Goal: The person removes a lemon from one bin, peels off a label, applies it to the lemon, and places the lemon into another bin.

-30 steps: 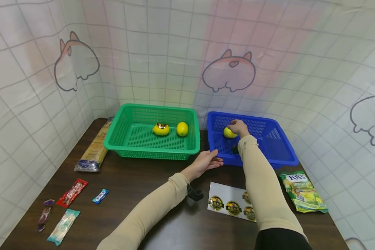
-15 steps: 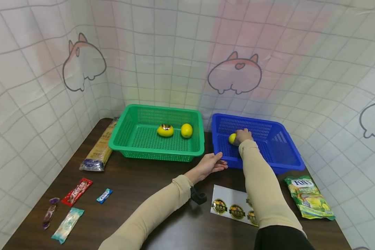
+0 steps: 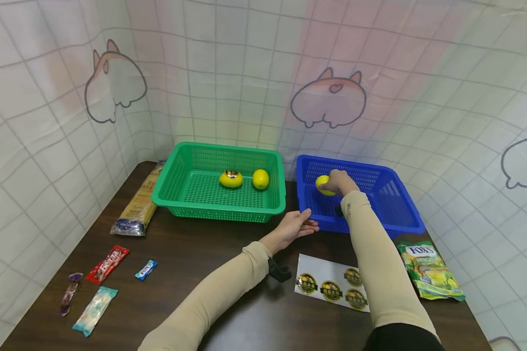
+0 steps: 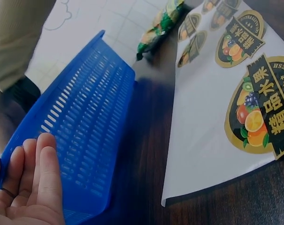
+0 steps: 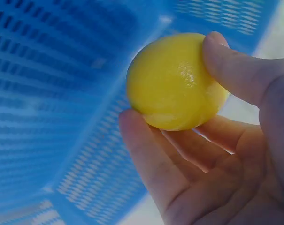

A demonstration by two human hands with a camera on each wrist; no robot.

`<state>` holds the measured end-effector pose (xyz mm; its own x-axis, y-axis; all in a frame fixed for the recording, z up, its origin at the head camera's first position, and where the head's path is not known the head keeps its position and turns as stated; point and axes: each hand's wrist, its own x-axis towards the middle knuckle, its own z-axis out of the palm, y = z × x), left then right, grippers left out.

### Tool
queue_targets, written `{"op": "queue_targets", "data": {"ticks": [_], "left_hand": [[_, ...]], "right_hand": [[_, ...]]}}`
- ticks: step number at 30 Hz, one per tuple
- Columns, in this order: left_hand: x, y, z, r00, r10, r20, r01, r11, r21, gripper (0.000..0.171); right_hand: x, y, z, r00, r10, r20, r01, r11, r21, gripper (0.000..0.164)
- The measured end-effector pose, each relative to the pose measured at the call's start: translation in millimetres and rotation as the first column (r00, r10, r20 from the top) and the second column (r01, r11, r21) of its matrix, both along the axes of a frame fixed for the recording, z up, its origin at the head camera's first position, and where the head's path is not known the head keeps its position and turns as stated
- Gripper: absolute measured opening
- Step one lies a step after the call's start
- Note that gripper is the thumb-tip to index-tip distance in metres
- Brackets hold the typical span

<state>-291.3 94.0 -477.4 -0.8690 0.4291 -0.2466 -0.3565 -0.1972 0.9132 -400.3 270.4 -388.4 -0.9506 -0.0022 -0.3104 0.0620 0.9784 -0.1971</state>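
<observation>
In the right wrist view my right hand [image 5: 226, 159] holds a smooth yellow lemon [image 5: 174, 82] between thumb and fingers. The head view puts this hand over the left part of the blue basket [image 3: 379, 226]. My left hand [image 3: 292, 227] is at that basket's front left corner, thumb on the rim and fingers below it; in the left wrist view its fingers [image 4: 49, 173] lie along the outer wall. Inside the green basket [image 3: 219, 212] sit two more lemons: one [image 3: 231, 182] wears a gold and black sticker, the other [image 3: 260, 179] shows none.
A white sheet [image 3: 316, 297] of gold and black fruit stickers lies before the blue basket. To its right is a green Fox's candy bag [image 3: 430, 273]. Several wrapped sweets, among them a red bar [image 3: 107, 264], lie left, below a long yellowish packet [image 3: 140, 202].
My right hand has closed around the lemon in the blue basket and shifted it slightly. The left hand stays at the basket's corner. The head view has shifted a little.
</observation>
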Motion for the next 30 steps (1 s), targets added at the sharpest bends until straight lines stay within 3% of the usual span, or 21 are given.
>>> {"op": "queue_targets", "data": {"ticks": [6, 10, 13, 16, 22, 25, 30], "left_hand": [[-1.8, 2, 2.4, 1.0, 0.009, 0.005, -0.009, 1.0, 0.018, 0.038], [-1.3, 4, 0.2, 1.0, 0.008, 0.02, -0.009, 0.999, 0.046, 0.04], [-0.3, 3, -3.7, 1.0, 0.012, 0.026, -0.013, 0.998, 0.062, 0.042], [1.7, 1, -6.9, 0.999, 0.003, 0.039, -0.006, 0.997, 0.071, 0.042], [14.4, -11, -9.5, 0.997, -0.068, 0.032, 0.065, 0.996, 0.065, 0.053], [26.2, -23, -11.4, 0.991, -0.133, -0.006, 0.133, 0.989, 0.065, 0.066], [46.6, -41, -16.6, 0.972, -0.232, -0.035, 0.234, 0.969, 0.079, 0.074]], "right_hand": [[16.1, -6, 38.8, 0.988, 0.078, -0.133, -0.082, 0.996, -0.027, 0.051], [35.8, -6, 54.9, 0.981, 0.094, -0.17, -0.119, 0.982, -0.147, 0.056], [55.4, -8, 59.4, 0.984, 0.094, -0.152, -0.136, 0.944, -0.299, 0.06], [78.8, -10, 58.7, 0.986, 0.098, -0.133, -0.147, 0.887, -0.437, 0.063], [128.7, -15, 44.2, 0.983, 0.104, -0.151, -0.174, 0.79, -0.589, 0.062], [150.8, -21, 24.8, 0.985, 0.099, -0.139, -0.166, 0.746, -0.645, 0.062], [183.7, -32, -19.0, 0.994, 0.04, -0.1, -0.099, 0.706, -0.701, 0.062]]}}
